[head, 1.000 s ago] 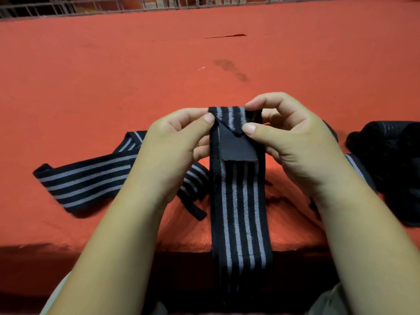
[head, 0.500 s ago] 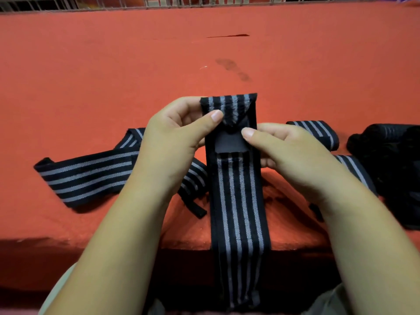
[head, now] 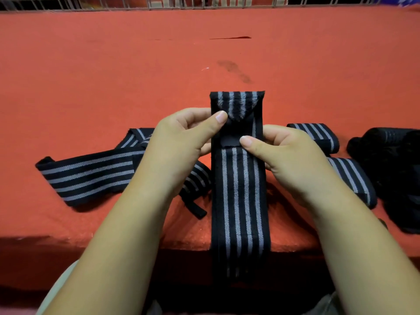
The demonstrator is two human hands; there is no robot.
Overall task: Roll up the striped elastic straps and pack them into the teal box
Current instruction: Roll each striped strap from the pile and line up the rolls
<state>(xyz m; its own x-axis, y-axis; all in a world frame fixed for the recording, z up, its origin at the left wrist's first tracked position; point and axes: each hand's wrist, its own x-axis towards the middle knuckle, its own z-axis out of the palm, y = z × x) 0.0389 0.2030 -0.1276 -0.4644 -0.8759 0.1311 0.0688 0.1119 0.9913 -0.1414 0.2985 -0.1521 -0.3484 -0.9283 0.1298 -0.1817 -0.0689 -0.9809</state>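
**Striped strap held lengthwise between both hands**

Head view. The held strap (head: 238,189) is black with four grey lengthwise stripes. Its long axis runs straight away from the person. The far end points toward the back of the red table (head: 113,76), and the near end drops over the table's front edge toward the lap.

At the far end the fabric is folded over, so a striped flap tapers back toward the person. Just below the flap is a plain dark patch (head: 229,138) with no stripes. The weave is ribbed and the stripes are slightly blurred at the top.

The left hand (head: 179,151) pinches the strap's left edge. Its thumb lies flat on the front beside the flap and its fingers are curled behind. The right hand (head: 288,160) pinches the right edge lower down. Its thumb tip sits at the bottom of the dark patch and its fingers are tucked behind the fabric.

Left of the held strap, a loose strap (head: 91,176) lies flat on the table, partly under the left wrist. To the right lie two more striped lengths (head: 350,176). Beyond them is a dark bundle (head: 391,169), too dim to make out. Past the strap's far end there is a dark stain (head: 234,70), and a metal railing (head: 159,2) runs behind the table.
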